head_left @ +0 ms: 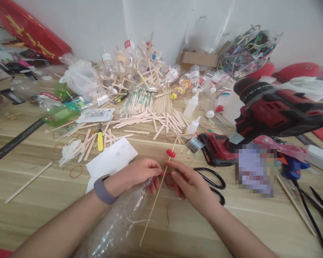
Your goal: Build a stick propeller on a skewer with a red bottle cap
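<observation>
skewer (153,207) between left hand (141,174) and right hand (190,183), over tabletop (271,218) | long axis near-left to far-right | red cap (170,153) on it, just beyond right hand | fingertips of both at skewer, neither clearly nearer | grip closure: can't tell

The one view looks from the person's head, forward and down over the table (56,193), with the left hand (140,173) and right hand (191,182) at close range, just below the middle. It reaches back to the wall (97,25) along the top, and the drill (271,114) fills much of the right. Far details are soft, perhaps from blur.
</observation>
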The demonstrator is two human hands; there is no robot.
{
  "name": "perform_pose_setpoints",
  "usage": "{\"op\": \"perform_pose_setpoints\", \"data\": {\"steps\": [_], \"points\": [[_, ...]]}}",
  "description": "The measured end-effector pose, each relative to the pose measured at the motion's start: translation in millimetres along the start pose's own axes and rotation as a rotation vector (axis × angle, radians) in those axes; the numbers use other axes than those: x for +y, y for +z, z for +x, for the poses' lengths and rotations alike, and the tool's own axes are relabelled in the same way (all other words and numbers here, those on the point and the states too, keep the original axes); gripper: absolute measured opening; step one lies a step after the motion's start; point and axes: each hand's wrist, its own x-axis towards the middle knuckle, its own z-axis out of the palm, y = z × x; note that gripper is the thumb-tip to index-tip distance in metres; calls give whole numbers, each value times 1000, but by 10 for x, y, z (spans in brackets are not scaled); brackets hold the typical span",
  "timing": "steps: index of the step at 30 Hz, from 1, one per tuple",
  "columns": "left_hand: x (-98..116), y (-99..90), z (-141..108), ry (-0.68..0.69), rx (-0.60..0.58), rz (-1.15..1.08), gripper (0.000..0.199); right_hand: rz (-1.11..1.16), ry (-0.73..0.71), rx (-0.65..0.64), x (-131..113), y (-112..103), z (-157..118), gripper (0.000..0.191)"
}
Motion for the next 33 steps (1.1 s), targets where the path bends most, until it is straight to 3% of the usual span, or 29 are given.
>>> {"op": "perform_pose_setpoints", "data": {"steps": [6,11,21,27,33], "points": [[9,-29,8,34,17,-3,21,-61,-195,3,5,29,-60,34],[-35,-72,37,49,13,-83,21,-210,-319,-26,-19,97,-152,38],[-73,-101,62,79,-5,-138,28,-301,-407,-7,-14,160,-194,38],[-66,-165,58,126,-67,-177,26,-326,-408,-50,-15,199,-173,40],[-72,-191,54,95,-58,-185,23,-304,-461,-112,-26,197,-175,39]]}}
